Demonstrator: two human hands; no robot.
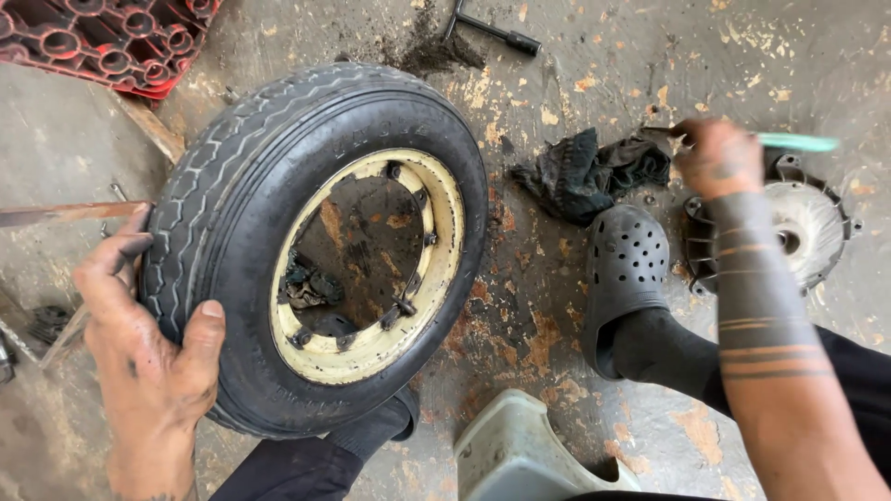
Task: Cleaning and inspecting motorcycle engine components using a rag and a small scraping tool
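A small black tyre (232, 176) on a worn cream rim (445, 213) stands tilted on the concrete floor in front of me. My left hand (148, 353) grips its tread at the lower left, thumb pressed on the sidewall. My right hand (715, 158) is raised at the upper right, blurred, closed on a thin tool with a pale green handle (798, 142). It hovers above a grey finned metal hub (817, 227) lying on the floor.
A black rag (585, 172) lies between tyre and hub. My foot in a black perforated clog (626, 269) rests beside it. A red plastic crate (111, 42) sits top left, a T-shaped wrench (492, 28) at top, a grey stool (520, 455) below.
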